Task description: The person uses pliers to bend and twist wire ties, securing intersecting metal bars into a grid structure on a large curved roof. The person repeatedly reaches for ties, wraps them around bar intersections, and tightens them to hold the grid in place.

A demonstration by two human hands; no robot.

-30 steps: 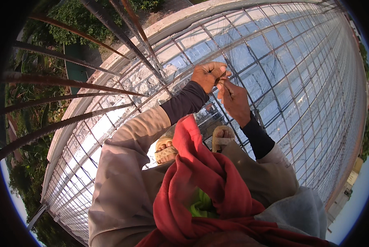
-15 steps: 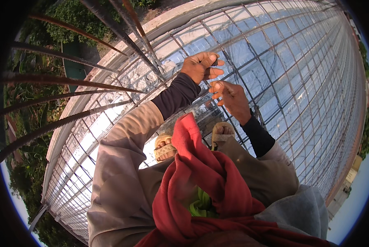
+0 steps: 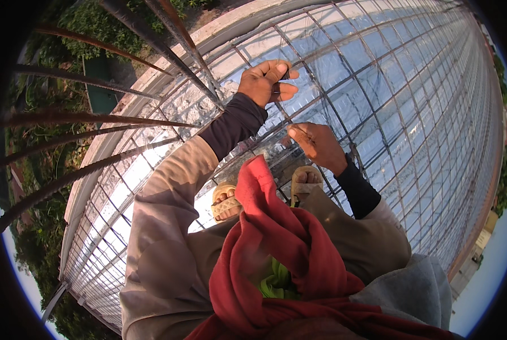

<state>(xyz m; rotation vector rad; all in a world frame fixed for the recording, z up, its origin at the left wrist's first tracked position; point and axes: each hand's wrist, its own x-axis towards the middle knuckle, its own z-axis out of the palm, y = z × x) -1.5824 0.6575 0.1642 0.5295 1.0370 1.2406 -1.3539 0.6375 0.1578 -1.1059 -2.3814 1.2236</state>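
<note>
My left hand [image 3: 266, 83] is raised over the rebar grid [image 3: 389, 113], thumb and fingers pinched on the end of a thin wire [image 3: 284, 74]. Lower and to the right, my right hand [image 3: 317, 145] is closed on the other part of the thin wire, just above a bar crossing. The two hands are apart. My sandalled feet [image 3: 226, 199] stand on the bars below the hands. A red cloth [image 3: 276, 243] hangs from my chest and hides part of my lap.
The steel mesh lies over shiny plastic sheeting [image 3: 434, 85] and stretches far to the right. Several rusty upright bars [image 3: 168, 39] rise at the left and top. A concrete edge [image 3: 112, 124] borders the mesh, with green plants [image 3: 32, 170] beyond it.
The hands were together at one spot a second ago. My left hand has since moved up and away, and my right hand has dropped slightly toward the mesh.
</note>
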